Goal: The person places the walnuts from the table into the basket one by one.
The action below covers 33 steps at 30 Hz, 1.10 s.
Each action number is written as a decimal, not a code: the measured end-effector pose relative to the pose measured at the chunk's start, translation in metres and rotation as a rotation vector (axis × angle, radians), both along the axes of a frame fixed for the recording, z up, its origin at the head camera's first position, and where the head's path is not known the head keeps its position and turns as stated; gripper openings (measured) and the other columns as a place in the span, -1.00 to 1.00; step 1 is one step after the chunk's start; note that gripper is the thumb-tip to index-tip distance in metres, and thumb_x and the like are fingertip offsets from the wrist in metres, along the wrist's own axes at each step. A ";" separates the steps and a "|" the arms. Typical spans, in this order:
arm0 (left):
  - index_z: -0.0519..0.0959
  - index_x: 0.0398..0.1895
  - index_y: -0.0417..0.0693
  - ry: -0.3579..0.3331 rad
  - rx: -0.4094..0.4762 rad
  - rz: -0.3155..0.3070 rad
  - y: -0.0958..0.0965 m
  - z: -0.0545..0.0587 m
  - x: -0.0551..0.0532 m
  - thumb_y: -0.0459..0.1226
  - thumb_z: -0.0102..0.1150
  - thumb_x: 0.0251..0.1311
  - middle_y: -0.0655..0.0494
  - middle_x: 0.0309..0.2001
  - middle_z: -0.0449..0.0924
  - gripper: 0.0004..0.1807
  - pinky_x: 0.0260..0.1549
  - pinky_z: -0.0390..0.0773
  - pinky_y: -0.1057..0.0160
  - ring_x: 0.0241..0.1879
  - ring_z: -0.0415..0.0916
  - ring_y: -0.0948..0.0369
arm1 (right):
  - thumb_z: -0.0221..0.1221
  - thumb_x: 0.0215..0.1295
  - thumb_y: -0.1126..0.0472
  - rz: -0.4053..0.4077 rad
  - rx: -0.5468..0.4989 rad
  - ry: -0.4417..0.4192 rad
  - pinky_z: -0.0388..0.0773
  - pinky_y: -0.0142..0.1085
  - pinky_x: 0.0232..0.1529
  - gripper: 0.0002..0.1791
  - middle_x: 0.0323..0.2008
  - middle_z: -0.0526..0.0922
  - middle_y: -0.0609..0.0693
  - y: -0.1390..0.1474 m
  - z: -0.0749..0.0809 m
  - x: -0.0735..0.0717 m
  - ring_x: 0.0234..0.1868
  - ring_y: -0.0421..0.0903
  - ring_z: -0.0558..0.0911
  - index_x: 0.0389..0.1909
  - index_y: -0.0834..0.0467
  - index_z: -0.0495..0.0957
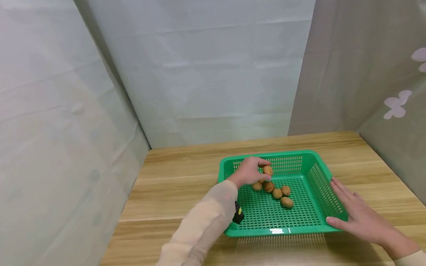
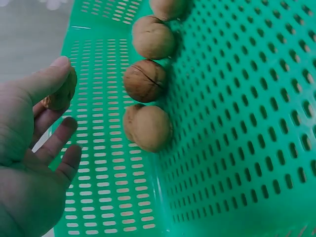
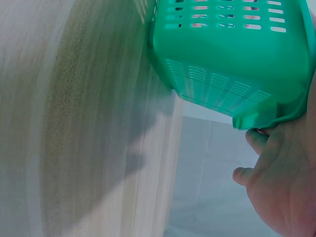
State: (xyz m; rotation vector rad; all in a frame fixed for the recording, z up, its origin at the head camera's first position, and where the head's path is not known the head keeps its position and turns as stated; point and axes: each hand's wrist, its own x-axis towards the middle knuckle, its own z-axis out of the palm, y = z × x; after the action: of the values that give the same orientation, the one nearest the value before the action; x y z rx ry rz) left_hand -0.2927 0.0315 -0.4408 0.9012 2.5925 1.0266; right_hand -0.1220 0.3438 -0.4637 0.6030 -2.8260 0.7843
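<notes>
My left hand [image 1: 249,171] reaches over the far left part of a green plastic basket [image 1: 314,229] and pinches a brown walnut [image 1: 267,170] between thumb and fingers. In the left wrist view the walnut [image 2: 64,94] is partly hidden by the thumb, and the lower fingers are loosely bent. Several other walnuts [image 1: 287,202] lie on the basket's slotted floor, in a loose row from the left back toward the middle. At the basket's right side, my right hand [image 1: 362,219] rests against the rim with fingers extended, its thumb near the front right corner.
The basket stands on a wood-grain table [image 1: 172,184], with table surface on both sides and in front. Pale cloth [image 1: 209,68] hangs behind and at both sides. A small black item [image 1: 238,213] with a yellow mark shows beside the left sleeve.
</notes>
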 end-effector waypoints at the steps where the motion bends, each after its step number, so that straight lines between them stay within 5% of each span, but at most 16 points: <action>1: 0.47 0.16 0.08 -0.002 -0.009 -0.004 0.001 -0.001 0.000 -0.06 0.31 0.00 0.35 0.05 0.46 -0.42 -0.09 0.43 0.34 0.03 0.38 0.35 | 0.29 0.06 0.01 -0.001 0.001 0.001 -0.40 0.06 0.28 0.06 0.41 -0.18 0.11 0.000 0.000 0.000 0.38 0.07 -0.12 0.43 0.16 -0.19; 8: 0.49 0.14 0.13 -0.052 -0.029 -0.005 0.004 -0.008 0.002 -0.10 0.35 -0.06 0.39 0.04 0.46 -0.41 -0.09 0.44 0.35 0.03 0.38 0.36 | 0.29 0.06 0.00 -0.003 0.004 0.007 -0.43 0.02 0.29 0.06 0.41 -0.18 0.12 0.000 0.000 -0.001 0.38 0.10 -0.11 0.43 0.17 -0.18; 21: 0.47 0.16 0.10 -0.044 -0.042 -0.042 0.006 -0.013 0.006 -0.18 0.34 -0.04 0.37 -0.02 0.50 -0.41 -0.25 0.48 0.43 -0.11 0.44 0.41 | 0.29 0.06 -0.01 -0.010 0.008 0.010 -0.42 -0.02 0.30 0.07 0.41 -0.17 0.10 0.000 -0.002 0.002 0.38 0.09 -0.10 0.43 0.15 -0.19; 33: 0.52 0.09 -0.03 -0.097 0.041 -0.033 0.006 -0.010 0.007 -0.33 0.28 0.04 0.09 -0.04 0.56 -0.54 -0.40 0.50 0.44 -0.35 0.49 0.43 | 0.28 0.06 -0.01 -0.015 0.008 0.007 -0.42 0.00 0.29 0.07 0.42 -0.19 0.09 -0.001 -0.002 0.001 0.38 0.11 -0.10 0.43 0.14 -0.19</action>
State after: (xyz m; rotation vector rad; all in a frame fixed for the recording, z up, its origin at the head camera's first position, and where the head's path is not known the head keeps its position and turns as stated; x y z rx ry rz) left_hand -0.2859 0.0379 -0.4513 0.8782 2.4779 1.0899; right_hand -0.1215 0.3428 -0.4654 0.5844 -2.8251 0.7668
